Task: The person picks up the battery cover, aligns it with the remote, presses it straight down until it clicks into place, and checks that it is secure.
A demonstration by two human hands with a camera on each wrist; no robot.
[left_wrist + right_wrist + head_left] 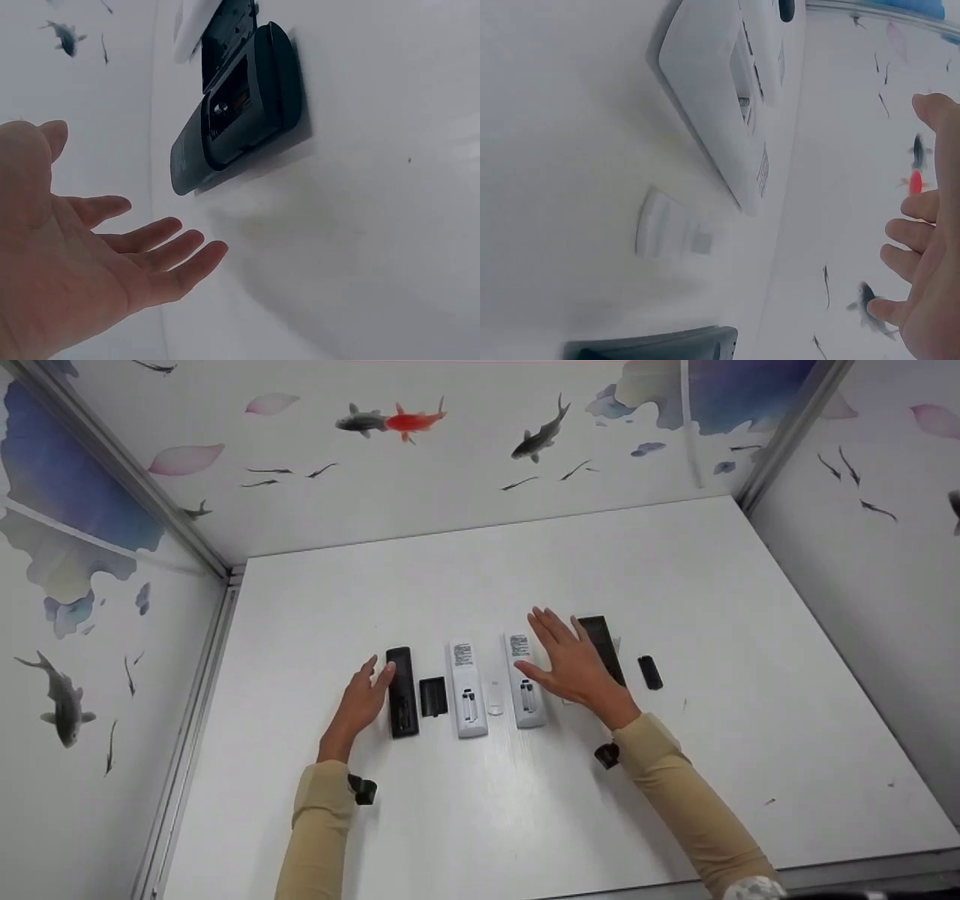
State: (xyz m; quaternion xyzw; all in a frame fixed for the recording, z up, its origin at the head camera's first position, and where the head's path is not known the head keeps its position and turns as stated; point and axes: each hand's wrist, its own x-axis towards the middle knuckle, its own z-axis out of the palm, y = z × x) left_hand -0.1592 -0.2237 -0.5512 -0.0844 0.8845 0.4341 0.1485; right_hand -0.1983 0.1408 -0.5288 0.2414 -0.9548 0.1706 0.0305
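My left hand (358,701) is beside the left black remote control (403,690), its fingers relaxed and holding nothing. In the left wrist view that remote (262,105) shows an uncovered battery compartment, with a gap between it and the fingers. A black battery cover (433,697) lies to its right. Two white remotes, one left (466,720) and one right (528,712), lie back side up with bare compartments, a pale cover (495,697) between them. My right hand (574,664), fingers spread, hovers between the right white remote and another black remote (598,637), partly hiding both.
A small black cover (650,673) lies at the right end of the row. Another white cover (667,225) shows in the right wrist view, beside the white remote. The white table (480,810) is bordered by printed panels (450,487) at the back and both sides.
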